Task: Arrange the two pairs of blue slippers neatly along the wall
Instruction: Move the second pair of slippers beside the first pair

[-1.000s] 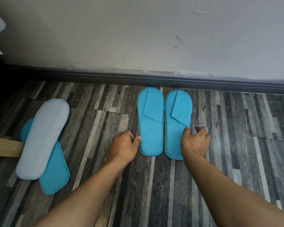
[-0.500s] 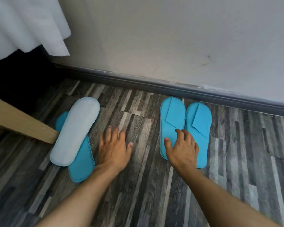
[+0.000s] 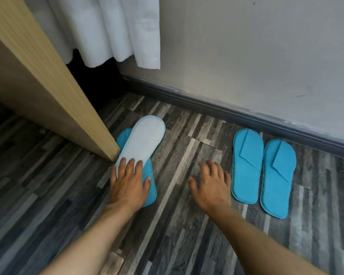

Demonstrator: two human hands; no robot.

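One pair of blue slippers lies side by side, toes toward the wall: the left one point(image 3: 246, 165) and the right one point(image 3: 276, 179). The other pair is stacked crosswise at the left: a slipper turned over, pale sole up point(image 3: 142, 138), lies on a blue slipper point(image 3: 152, 187). My left hand point(image 3: 129, 185) rests flat on the heel end of this stack, fingers spread on the pale sole. My right hand point(image 3: 211, 185) hovers open over the bare floor, just left of the neat pair and apart from it.
A light wooden panel point(image 3: 54, 92) slants in from the left; its corner touches the stacked slippers. A white curtain point(image 3: 115, 28) hangs above. A dark skirting board point(image 3: 236, 114) runs along the grey wall. Striped grey wood floor point(image 3: 187, 225) all around.
My view has swung left. My left hand moved left from the bare floor onto the stacked slippers. My right hand left the neat pair and now hangs over the floor.
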